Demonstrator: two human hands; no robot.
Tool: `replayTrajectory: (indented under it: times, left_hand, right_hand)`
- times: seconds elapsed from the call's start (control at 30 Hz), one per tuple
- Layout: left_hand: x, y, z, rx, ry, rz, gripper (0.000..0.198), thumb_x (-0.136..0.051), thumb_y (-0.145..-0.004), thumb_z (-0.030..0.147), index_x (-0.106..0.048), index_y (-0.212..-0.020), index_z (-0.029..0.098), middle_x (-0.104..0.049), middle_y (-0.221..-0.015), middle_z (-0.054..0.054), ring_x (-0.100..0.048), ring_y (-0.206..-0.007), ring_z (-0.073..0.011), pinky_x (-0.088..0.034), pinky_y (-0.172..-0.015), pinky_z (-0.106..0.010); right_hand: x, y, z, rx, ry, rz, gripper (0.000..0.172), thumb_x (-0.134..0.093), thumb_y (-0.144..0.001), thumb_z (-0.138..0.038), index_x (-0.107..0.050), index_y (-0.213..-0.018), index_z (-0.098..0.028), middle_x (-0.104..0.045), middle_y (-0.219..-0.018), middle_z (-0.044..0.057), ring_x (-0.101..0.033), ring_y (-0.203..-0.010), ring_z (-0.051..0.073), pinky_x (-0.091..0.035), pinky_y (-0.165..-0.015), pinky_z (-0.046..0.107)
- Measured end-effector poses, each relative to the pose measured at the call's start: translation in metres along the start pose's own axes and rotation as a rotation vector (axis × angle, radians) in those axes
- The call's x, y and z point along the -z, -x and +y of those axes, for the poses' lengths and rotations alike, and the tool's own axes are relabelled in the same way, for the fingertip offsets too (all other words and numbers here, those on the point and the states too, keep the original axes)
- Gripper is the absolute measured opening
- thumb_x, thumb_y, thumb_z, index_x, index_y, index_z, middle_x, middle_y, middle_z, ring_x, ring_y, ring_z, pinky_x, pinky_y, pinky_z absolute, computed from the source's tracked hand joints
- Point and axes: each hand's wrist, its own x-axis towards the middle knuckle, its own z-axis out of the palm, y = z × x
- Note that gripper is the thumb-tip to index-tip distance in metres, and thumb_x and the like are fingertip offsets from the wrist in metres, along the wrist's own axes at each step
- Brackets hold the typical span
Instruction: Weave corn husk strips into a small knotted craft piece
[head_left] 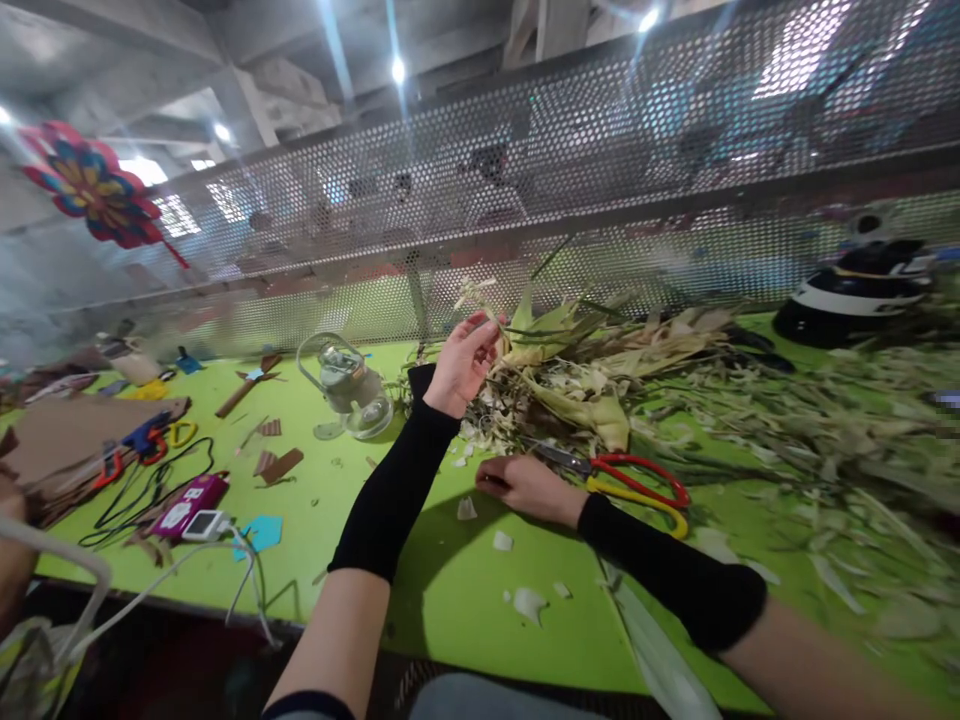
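My left hand [471,362] is raised over the table with its fingers closed on a small, pale, frayed piece of husk [477,293], which sticks up above the fingertips. Behind it lies a heap of dried and greenish corn husks [555,335]. My right hand [525,486] rests low on the green tabletop, its fingers curled together. Whatever they may hold is hidden. Scissors [637,480] with red and yellow handles lie just behind that wrist, blades towards the husk heap. Small white husk scraps [529,604] are scattered in front of the right hand.
A clear glass jug [345,375] stands left of my left hand. Further left lie a purple power bank [191,505] with cables, cardboard [67,445] and tools. Perforated metal mesh [420,220] borders the back. Loose husk strips [810,430] and a black-and-white device [855,300] occupy the right.
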Motion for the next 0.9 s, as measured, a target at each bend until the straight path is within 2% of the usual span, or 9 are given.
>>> replayTrajectory:
  times: [0.13, 0.23, 0.33, 0.43, 0.57, 0.63, 0.8, 0.9]
  left_hand:
    - [0.004, 0.003, -0.005, -0.113, -0.099, -0.035, 0.027, -0.071, -0.082, 0.009, -0.062, -0.106, 0.019, -0.074, -0.093, 0.001, -0.062, -0.076, -0.0054, -0.041, -0.070, -0.018]
    - [0.006, 0.003, -0.005, -0.154, -0.159, -0.041, 0.019, -0.071, -0.081, 0.011, -0.063, -0.096, 0.017, -0.072, -0.087, 0.002, -0.059, -0.071, -0.0039, -0.041, -0.069, -0.017]
    - [0.007, 0.002, -0.002, -0.136, -0.170, -0.021, 0.009, -0.065, -0.085, 0.011, -0.060, -0.090, 0.016, -0.068, -0.080, 0.003, -0.057, -0.063, -0.0028, -0.043, -0.068, -0.017]
    - [0.007, 0.001, -0.001, -0.114, -0.187, 0.008, 0.007, -0.058, -0.092, 0.012, -0.055, -0.090, 0.017, -0.062, -0.073, 0.005, -0.058, -0.058, -0.0032, -0.043, -0.063, -0.016]
    - [0.014, -0.004, -0.010, -0.125, -0.321, 0.042, 0.007, -0.052, -0.099, 0.015, -0.049, -0.095, 0.020, -0.051, -0.064, 0.010, -0.041, -0.044, -0.0011, -0.031, -0.049, -0.015]
    - [0.021, -0.009, -0.017, -0.101, -0.433, 0.063, 0.003, -0.050, -0.101, 0.018, -0.049, -0.099, 0.020, -0.048, -0.062, 0.010, -0.038, -0.043, -0.0015, -0.029, -0.048, -0.015]
    - [0.042, -0.023, -0.034, 0.019, -0.603, 0.077, 0.008, -0.049, -0.098, 0.011, -0.054, -0.103, 0.016, -0.061, -0.073, 0.005, -0.045, -0.050, -0.0019, -0.034, -0.050, -0.014]
    - [0.048, -0.028, -0.041, 0.063, -0.709, 0.061, 0.016, -0.048, -0.097, 0.009, -0.055, -0.110, 0.015, -0.067, -0.081, 0.002, -0.050, -0.054, -0.0030, -0.041, -0.056, -0.015]
  right_hand:
    - [0.000, 0.000, 0.000, -0.013, -0.004, -0.002, 0.025, -0.051, -0.098, -0.028, -0.074, -0.096, -0.019, -0.078, -0.094, 0.009, -0.070, -0.085, 0.022, -0.048, -0.078, 0.030]
    - [0.001, 0.000, -0.002, -0.028, 0.002, 0.000, 0.025, -0.051, -0.098, -0.028, -0.074, -0.096, -0.019, -0.078, -0.093, 0.009, -0.070, -0.085, 0.022, -0.048, -0.077, 0.030]
    - [0.003, 0.000, -0.004, -0.036, 0.008, -0.011, 0.023, -0.052, -0.098, -0.027, -0.074, -0.097, -0.019, -0.079, -0.094, 0.008, -0.070, -0.083, 0.020, -0.047, -0.076, 0.028]
    - [0.005, -0.001, -0.006, -0.047, 0.023, -0.026, 0.022, -0.054, -0.097, -0.026, -0.074, -0.098, -0.020, -0.079, -0.095, 0.007, -0.070, -0.081, 0.020, -0.046, -0.073, 0.027]
    - [0.004, -0.003, -0.007, -0.063, 0.043, -0.046, 0.022, -0.054, -0.097, -0.027, -0.075, -0.099, -0.020, -0.079, -0.095, 0.008, -0.070, -0.083, 0.021, -0.045, -0.074, 0.028]
    - [0.003, -0.004, -0.007, -0.069, 0.047, -0.049, 0.023, -0.053, -0.098, -0.028, -0.075, -0.100, -0.019, -0.079, -0.097, 0.009, -0.070, -0.088, 0.023, -0.045, -0.076, 0.029]
    - [0.003, -0.004, -0.009, -0.055, 0.040, -0.056, 0.022, -0.053, -0.099, -0.030, -0.072, -0.100, -0.019, -0.078, -0.099, 0.008, -0.069, -0.088, 0.022, -0.044, -0.076, 0.029]
    - [0.004, -0.004, -0.009, -0.051, 0.044, -0.061, 0.021, -0.053, -0.098, -0.028, -0.072, -0.099, -0.019, -0.078, -0.098, 0.007, -0.069, -0.087, 0.022, -0.044, -0.074, 0.029]
